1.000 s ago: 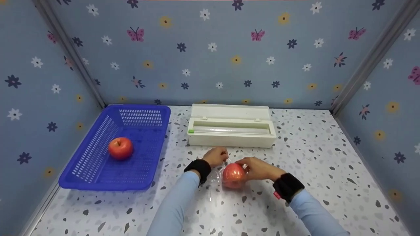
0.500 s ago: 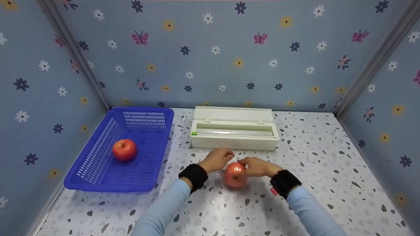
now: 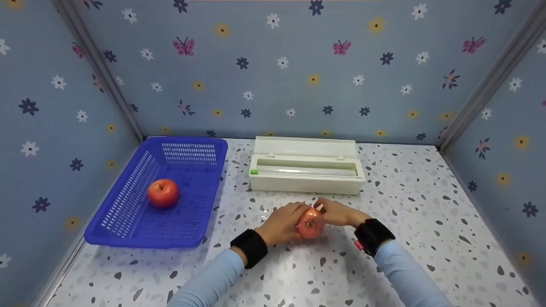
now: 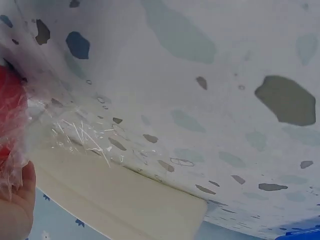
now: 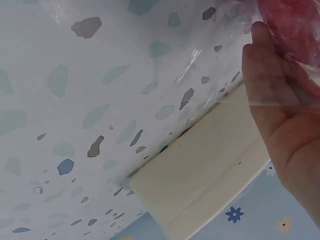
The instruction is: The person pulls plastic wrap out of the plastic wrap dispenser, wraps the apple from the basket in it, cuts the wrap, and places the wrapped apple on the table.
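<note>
A red apple wrapped in clear plastic film [image 3: 310,224] sits between both hands near the middle of the white speckled desk [image 3: 409,204], just in front of the long cream-coloured plastic film dispenser box [image 3: 307,170]. The left hand [image 3: 282,222] cups the apple from its left side, fingers curled round the fruit and the film. The right hand [image 3: 339,212] meets it from the right, fingers curled against the apple's upper side, so the fruit is gripped from both sides. Each wrist wears a black band above a light blue sleeve.

In the left wrist view the red apple [image 4: 11,117] shows at the left edge under crinkled clear film [image 4: 65,132], with part of the left hand [image 4: 15,210] below it and the cream side of the dispenser box [image 4: 120,195] running behind. In the right wrist view the right hand [image 5: 285,120] fills the right side, its fingers lying against the film-covered apple [image 5: 295,25], and a loose stretch of film spreads over the desk toward the dispenser box [image 5: 200,170].

The dispenser's lid stands open, with a roll of film lying inside and a small green tab at its left end. To the left, well apart from the hands, a blue perforated plastic basket [image 3: 128,213] rests on the desk and holds a second, unwrapped red apple [image 3: 163,192]. Blue walls printed with flowers and butterflies [image 3: 273,68] enclose the desk on three sides.
</note>
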{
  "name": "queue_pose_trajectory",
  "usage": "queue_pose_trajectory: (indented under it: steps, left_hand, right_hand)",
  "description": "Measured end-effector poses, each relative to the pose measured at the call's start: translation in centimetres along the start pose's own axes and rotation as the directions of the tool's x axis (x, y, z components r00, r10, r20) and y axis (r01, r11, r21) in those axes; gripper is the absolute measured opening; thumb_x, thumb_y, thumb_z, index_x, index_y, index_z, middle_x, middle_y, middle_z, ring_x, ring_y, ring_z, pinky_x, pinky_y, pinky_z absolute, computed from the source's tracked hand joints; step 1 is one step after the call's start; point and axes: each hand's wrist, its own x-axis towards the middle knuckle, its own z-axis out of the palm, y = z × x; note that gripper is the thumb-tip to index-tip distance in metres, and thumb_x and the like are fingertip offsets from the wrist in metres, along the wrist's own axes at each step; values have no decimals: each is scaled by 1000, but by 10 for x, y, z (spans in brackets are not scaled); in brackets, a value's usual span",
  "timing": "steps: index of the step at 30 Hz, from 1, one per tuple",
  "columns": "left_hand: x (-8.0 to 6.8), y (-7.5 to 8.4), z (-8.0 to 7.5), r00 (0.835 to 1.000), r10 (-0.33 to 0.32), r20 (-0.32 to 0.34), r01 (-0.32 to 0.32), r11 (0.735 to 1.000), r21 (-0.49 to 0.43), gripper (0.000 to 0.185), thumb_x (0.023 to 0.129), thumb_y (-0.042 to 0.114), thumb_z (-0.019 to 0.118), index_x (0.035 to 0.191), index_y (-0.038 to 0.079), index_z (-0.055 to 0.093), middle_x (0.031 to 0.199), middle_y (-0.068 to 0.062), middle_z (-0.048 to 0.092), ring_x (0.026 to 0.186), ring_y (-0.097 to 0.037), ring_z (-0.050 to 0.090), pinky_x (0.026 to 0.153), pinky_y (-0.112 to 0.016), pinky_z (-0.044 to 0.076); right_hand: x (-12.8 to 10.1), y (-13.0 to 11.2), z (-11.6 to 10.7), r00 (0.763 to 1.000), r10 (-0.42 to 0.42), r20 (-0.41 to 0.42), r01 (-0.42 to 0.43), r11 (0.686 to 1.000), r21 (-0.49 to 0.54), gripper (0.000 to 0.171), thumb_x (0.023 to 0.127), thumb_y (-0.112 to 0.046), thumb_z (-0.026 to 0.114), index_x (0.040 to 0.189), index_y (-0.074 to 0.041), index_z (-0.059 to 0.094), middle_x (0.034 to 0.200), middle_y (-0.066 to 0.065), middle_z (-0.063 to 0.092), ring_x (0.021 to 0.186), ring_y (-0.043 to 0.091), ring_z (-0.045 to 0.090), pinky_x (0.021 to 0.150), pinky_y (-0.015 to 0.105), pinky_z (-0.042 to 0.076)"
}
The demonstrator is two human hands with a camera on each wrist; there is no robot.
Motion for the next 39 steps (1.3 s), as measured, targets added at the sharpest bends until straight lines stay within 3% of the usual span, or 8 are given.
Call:
queue_pose_trajectory:
  steps: [3, 7, 11, 17, 26, 28, 34, 39]
  left_hand:
    - [1, -1, 1, 998, -59, 0, 59, 997, -46, 81, 64, 29, 80, 134, 13, 42, 128, -4, 50, 118, -19, 48, 97, -35, 43]
    - [5, -4, -5, 994, -107, 35, 110, 988, -106, 79, 66, 30, 80, 134, 11, 43, 129, -5, 51, 118, -20, 49, 100, -35, 41]
    - [13, -8, -11, 984, -162, 75, 174, 965, -194, 81, 67, 33, 79, 133, 7, 40, 129, -8, 52, 118, -23, 50, 100, -35, 41]
    - [21, -14, -12, 957, -246, 151, 285, 892, -352, 72, 65, 25, 81, 126, 13, 44, 123, -5, 56, 112, -21, 54, 96, -36, 43]
    - [27, -17, -14, 931, -295, 215, 361, 830, -426, 73, 68, 24, 79, 131, 9, 44, 123, -7, 56, 110, -22, 54, 94, -35, 44]
    - [27, -17, -15, 935, -281, 214, 348, 837, -423, 76, 69, 22, 78, 134, 7, 42, 127, -9, 53, 113, -23, 52, 96, -36, 43]
    - [23, -13, -11, 959, -240, 152, 276, 909, -311, 80, 69, 22, 78, 137, 11, 38, 137, -6, 45, 123, -23, 46, 103, -38, 37]
    - [23, -12, -7, 957, -260, 129, 289, 901, -324, 71, 70, 21, 77, 132, 14, 44, 132, -3, 48, 120, -20, 48, 101, -36, 39]
  right_hand:
    - [-3, -6, 3, 996, -39, -79, 37, 999, -32, 51, 80, -38, 63, 118, -5, 51, 110, 13, 61, 98, 26, 58, 83, 40, 48]
    - [-10, -17, 5, 966, -171, -192, 130, 970, -205, 47, 80, -29, 67, 116, -1, 55, 110, 15, 61, 100, 29, 58, 86, 43, 47]
    - [-13, -21, 6, 947, -249, -205, 177, 933, -314, 59, 72, -31, 75, 118, 0, 55, 110, 14, 59, 99, 29, 58, 86, 43, 48]
    - [-7, -12, 12, 953, -215, -213, 150, 947, -285, 84, 59, -38, 84, 126, -2, 49, 119, 14, 56, 108, 32, 55, 93, 45, 45]
    - [6, 4, 18, 952, -155, -264, 107, 976, -187, 86, 58, -37, 84, 128, -2, 47, 120, 15, 56, 110, 30, 53, 95, 43, 43]
    - [7, 5, 18, 951, -159, -266, 117, 979, -166, 85, 59, -38, 84, 127, -3, 48, 118, 14, 57, 108, 28, 55, 95, 43, 44]
    - [9, 6, 17, 954, -173, -246, 137, 978, -159, 84, 59, -40, 83, 127, -5, 49, 116, 11, 58, 106, 25, 56, 94, 40, 44]
    - [9, 6, 16, 955, -171, -242, 135, 978, -159, 84, 61, -36, 83, 129, -4, 47, 118, 13, 57, 108, 26, 55, 95, 41, 44]
